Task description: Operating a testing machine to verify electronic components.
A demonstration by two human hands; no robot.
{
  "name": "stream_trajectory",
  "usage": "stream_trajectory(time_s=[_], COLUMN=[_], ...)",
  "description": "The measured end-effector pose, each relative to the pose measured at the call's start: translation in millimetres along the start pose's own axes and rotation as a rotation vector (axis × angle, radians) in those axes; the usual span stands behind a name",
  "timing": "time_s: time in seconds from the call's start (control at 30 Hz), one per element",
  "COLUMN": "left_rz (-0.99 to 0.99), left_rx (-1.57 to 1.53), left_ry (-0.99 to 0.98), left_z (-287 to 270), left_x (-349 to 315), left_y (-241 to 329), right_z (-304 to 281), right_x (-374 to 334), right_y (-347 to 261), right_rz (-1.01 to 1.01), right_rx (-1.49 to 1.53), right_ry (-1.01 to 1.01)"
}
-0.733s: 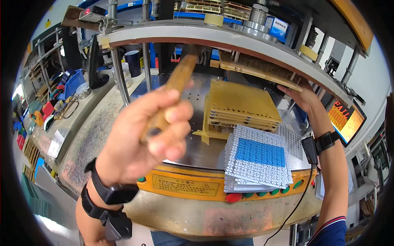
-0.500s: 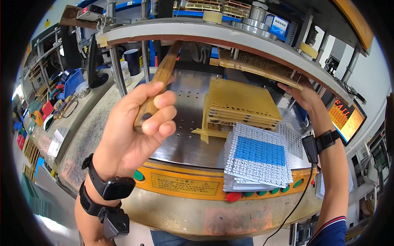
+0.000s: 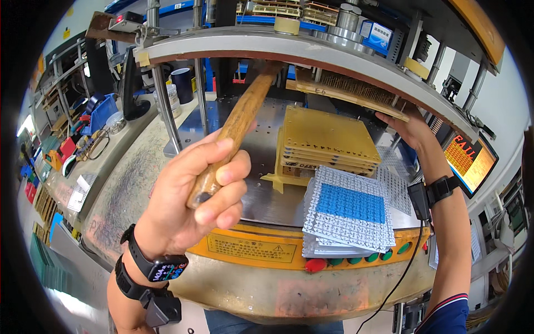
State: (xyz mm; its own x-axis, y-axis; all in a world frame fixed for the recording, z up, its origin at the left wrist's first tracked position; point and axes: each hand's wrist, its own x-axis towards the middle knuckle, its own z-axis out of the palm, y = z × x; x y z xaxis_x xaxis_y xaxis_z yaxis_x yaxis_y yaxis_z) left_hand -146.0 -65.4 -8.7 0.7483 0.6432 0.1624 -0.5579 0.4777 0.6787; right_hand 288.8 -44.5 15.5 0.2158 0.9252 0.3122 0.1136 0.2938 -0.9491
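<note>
I see the long brown wooden hammer handle (image 3: 236, 125) gripped near its butt in the closed left hand (image 3: 192, 203), angled up under the curved grey press plate (image 3: 289, 53), the head hidden there. The right hand (image 3: 409, 128) presses flat, fingers open, under the tan perforated board (image 3: 350, 92), apparently steadying it, above the stacked yellow boards (image 3: 328, 139) and white-and-blue lattice sheets (image 3: 350, 214).
</note>
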Motion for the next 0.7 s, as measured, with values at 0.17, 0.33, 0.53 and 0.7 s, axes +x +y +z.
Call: stream_trajectory(time_s=[0.17, 0.33, 0.53, 0.7], left_rz=[-0.010, -0.003, -0.065, -0.148], left_rx=[0.113, 0.050, -0.003, 0.044], left_ry=[0.176, 0.383, 0.457, 0.375], left_z=[15, 4, -36, -97], left_x=[-41, -115, -136, -67], left_y=[12, 21, 23, 41], right_z=[9, 2, -19, 35], right_x=[-9, -36, -97, -155], right_y=[-9, -15, -21, -34], right_rz=[-0.012, 0.135, 0.074, -0.196], right_rx=[-0.055, -0.153, -0.328, -0.625], right_ry=[-0.002, 0.073, 0.100, -0.123])
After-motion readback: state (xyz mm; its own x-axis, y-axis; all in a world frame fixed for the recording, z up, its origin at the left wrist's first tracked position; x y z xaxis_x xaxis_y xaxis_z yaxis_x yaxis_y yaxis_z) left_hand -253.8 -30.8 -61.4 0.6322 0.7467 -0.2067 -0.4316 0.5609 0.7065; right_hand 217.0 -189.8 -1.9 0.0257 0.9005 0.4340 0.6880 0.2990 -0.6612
